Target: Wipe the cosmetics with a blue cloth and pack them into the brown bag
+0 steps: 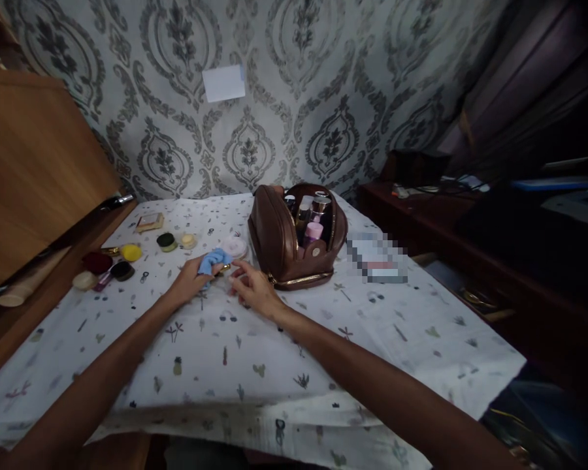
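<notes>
A crumpled light blue cloth is bunched in my left hand, whose fingers close round it. My right hand is just right of the cloth, its fingers curled toward a small gold-coloured item at the cloth's edge. Whether the right fingertips hold anything is too blurred to tell. Behind the hands lies a round, pale, clear-lidded container. A brown cosmetic bag stands unzipped to the right, with several bottles inside, among them a pink-capped one.
On the left of the table are a dark-lidded jar, a small cream jar, a yellow round item, a dark red item and a small box. A pixelated flat item lies right of the bag. A wooden panel borders the left.
</notes>
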Motion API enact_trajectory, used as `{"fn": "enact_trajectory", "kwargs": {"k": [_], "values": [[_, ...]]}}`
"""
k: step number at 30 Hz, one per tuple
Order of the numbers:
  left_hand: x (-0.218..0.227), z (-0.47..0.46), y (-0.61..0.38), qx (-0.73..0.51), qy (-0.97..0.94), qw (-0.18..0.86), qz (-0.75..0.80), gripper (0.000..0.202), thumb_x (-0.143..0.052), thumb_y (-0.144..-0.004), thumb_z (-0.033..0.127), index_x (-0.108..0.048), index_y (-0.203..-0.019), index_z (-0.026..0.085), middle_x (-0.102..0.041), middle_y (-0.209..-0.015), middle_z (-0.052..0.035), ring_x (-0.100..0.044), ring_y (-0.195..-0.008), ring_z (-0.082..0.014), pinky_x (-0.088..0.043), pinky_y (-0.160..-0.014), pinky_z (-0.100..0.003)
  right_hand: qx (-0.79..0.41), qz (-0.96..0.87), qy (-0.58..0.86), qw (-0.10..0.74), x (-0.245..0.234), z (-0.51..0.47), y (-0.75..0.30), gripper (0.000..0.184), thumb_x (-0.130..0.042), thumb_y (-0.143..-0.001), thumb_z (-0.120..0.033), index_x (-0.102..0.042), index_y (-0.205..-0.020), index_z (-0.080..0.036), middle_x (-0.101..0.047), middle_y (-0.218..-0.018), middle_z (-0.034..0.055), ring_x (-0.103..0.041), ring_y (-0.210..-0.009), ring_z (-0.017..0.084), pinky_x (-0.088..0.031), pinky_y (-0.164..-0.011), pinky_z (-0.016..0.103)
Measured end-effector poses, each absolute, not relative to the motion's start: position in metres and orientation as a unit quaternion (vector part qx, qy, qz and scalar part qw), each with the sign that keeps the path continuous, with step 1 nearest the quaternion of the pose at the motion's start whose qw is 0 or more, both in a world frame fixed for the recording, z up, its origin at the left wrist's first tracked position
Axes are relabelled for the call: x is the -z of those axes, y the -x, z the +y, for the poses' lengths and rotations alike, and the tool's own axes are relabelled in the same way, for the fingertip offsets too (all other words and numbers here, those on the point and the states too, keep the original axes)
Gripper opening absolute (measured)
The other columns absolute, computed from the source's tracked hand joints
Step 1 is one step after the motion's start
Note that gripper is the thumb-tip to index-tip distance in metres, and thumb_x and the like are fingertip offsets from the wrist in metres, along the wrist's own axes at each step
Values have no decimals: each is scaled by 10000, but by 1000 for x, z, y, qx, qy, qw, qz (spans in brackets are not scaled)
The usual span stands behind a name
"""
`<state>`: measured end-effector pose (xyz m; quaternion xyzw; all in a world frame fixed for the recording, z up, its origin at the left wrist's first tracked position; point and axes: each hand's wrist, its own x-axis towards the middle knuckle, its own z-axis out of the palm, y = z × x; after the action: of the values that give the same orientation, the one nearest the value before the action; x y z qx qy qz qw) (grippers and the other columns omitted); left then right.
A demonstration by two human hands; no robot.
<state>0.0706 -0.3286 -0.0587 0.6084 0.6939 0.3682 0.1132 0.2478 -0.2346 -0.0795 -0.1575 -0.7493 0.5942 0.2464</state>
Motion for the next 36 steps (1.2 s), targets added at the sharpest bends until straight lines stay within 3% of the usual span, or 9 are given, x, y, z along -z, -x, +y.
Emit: {"fn": "enact_trajectory", "kwargs": {"k": [5, 7, 9, 12, 15, 21, 28, 33, 36], "values": [[68, -328, -87, -420, -563, 136, 698, 463, -419, -905, 594, -593, -824, 172, -598, -722, -16, -548, -699, -180, -484, -677, -292, -632, -719, 165, 236, 85, -232, -244, 79, -574, -884, -227, -579, -955, -193, -571, -636, -44, -617, -515, 121, -455, -429, 193], [69, -330, -85, -450, -524, 94, 717, 489, -376, -928, 600, -605, -1018, 178, -644, -865, -43, -594, -816, -205, -502, -769, -318, -636, -712, 181, 237, 85, -233, -243, 67, -583, -874, -203, -580, -940, -194, -558, -607, -54, -590, -479, 113, -437, -414, 190], [68, -332, -81, -455, -496, 49, 738, 527, -403, -928, 596, -523, -1252, 198, -649, -1025, -62, -610, -937, -224, -499, -856, -348, -638, -707, 190, 239, 85, -233, -243, 68, -595, -868, -202, -580, -934, -195, -566, -620, -54, -582, -470, 108, -427, -404, 187], [63, -338, -82, -411, -526, 6, 744, 580, -450, -923, 573, -430, -1383, 219, -620, -1143, -78, -604, -1024, -242, -490, -909, -383, -634, -707, 196, 244, 84, -234, -243, 53, -598, -867, -206, -575, -914, -196, -573, -626, -54, -568, -451, 102, -419, -396, 190], [60, -342, -90, -333, -647, -29, 686, 493, -457, -932, 538, -540, -1282, 201, -591, -1203, -106, -563, -1119, -261, -464, -963, -387, -644, -699, 192, 245, 84, -234, -244, 39, -588, -871, -201, -549, -875, -203, -564, -610, -59, -562, -441, 102, -411, -391, 189], [66, -340, -99, -232, -715, -52, 658, 383, -397, -961, 501, -636, -960, 202, -650, -934, -87, -588, -908, -243, -495, -843, -355, -662, -677, 208, 245, 87, -234, -244, 116, -624, -867, -230, -518, -821, -216, -553, -587, -71, -553, -437, 94, -384, -374, 172], [75, -338, -90, -261, -703, -74, 657, 464, -403, -936, 604, -659, -992, 221, -681, -924, -79, -631, -897, -257, -521, -774, -341, -679, -662, 202, 246, 82, -237, -246, 111, -615, -872, -198, -517, -823, -211, -556, -573, -72, -563, -446, 97, -388, -365, 165], [83, -338, -84, -289, -677, -65, 674, 535, -386, -918, 672, -659, -1029, 225, -710, -1030, -90, -654, -990, -272, -520, -890, -366, -679, -657, 196, 261, 79, -238, -248, 98, -606, -866, -193, -520, -821, -202, -572, -602, -67, -574, -456, 91, -404, -387, 168], [83, -338, -81, -291, -675, -44, 676, 531, -410, -902, 679, -660, -1008, 224, -710, -1037, -92, -661, -977, -272, -523, -876, -366, -689, -642, 190, 277, 80, -238, -249, 92, -612, -855, -203, -523, -832, -202, -568, -616, -66, -597, -486, 98, -413, -397, 168]]}}
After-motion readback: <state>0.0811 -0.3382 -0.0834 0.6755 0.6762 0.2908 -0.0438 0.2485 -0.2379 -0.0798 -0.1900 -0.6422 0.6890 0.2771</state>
